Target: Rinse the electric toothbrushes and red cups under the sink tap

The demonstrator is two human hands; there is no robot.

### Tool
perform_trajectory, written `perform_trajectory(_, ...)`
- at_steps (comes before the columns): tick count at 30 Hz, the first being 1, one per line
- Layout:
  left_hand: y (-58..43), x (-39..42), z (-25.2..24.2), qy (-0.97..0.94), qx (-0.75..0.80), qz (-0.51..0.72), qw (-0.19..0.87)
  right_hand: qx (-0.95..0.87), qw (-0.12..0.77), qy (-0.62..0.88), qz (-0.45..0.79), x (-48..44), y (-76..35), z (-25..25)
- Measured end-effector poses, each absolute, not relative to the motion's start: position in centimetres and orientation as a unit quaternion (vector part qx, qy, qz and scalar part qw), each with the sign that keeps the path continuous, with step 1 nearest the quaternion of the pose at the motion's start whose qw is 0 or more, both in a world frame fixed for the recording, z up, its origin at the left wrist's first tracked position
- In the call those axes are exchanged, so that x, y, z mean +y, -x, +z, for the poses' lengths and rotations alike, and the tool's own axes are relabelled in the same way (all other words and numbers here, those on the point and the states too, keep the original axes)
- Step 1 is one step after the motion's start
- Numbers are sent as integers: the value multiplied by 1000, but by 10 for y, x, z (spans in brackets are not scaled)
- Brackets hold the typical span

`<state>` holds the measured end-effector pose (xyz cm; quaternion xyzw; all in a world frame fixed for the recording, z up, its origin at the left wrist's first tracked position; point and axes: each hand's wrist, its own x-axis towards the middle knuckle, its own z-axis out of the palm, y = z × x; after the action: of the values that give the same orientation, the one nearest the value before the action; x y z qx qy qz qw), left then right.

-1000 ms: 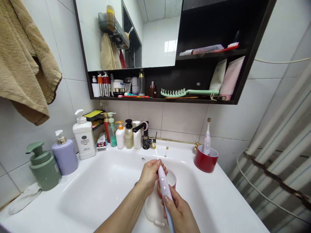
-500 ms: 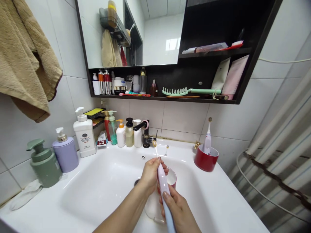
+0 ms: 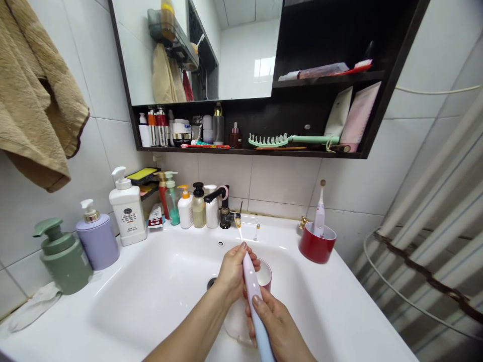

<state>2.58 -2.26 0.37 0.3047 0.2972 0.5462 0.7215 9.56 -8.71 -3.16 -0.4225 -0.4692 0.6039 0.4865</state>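
Observation:
An electric toothbrush (image 3: 252,286), pink shading to pale blue, is held tilted over the white sink (image 3: 151,291). My left hand (image 3: 233,269) is closed around its upper end, thumb near the base of the brush head. Lower on the handle, my right hand (image 3: 277,322) wraps its fingers round it. The brush head (image 3: 238,221) points away from me toward the black faucet (image 3: 222,206). Behind my hands a red-and-white cup (image 3: 266,275) stands in the basin, partly hidden. A clear object under my wrists is mostly covered, and I cannot make out its kind.
A red holder (image 3: 317,245) with another electric toothbrush (image 3: 320,213) stands on the right rim. Several pump bottles (image 3: 184,207) line the back and left. A dark mirror cabinet (image 3: 249,152) hangs above, holding a green hairbrush (image 3: 294,140). A brown towel (image 3: 37,90) hangs left.
The view has shifted slightly, so the surroundings sit a little further left. Both hands keep the same grip on the toothbrush.

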Motion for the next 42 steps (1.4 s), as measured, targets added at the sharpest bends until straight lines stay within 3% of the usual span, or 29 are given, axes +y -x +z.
perform_trajectory(6,-22,-23,7,-330,309,560,694,-561,488,474,472,-87,-101,-25)
perform_trajectory(13,-22,-25,7,-336,282,561,702,-456,477,394,640,-92,-94,-22)
perform_trajectory(18,-19,-27,8,-374,302,548,685,-434,540,383,611,-88,-96,-7)
perform_trajectory(23,-8,-25,-9,-570,394,519,500,-495,611,465,407,-51,-111,8)
perform_trajectory(27,-6,-30,-29,-757,413,430,268,-510,612,497,345,-16,-121,-4)
perform_trajectory(30,-9,-30,-41,-838,404,324,170,-530,588,527,309,-3,-124,-24)
perform_trajectory(35,-17,-21,-52,-874,418,214,126,-565,534,569,270,-1,-128,-48)
perform_trajectory(42,-30,-15,-46,-878,412,212,117,-578,495,603,241,0,-142,-44)
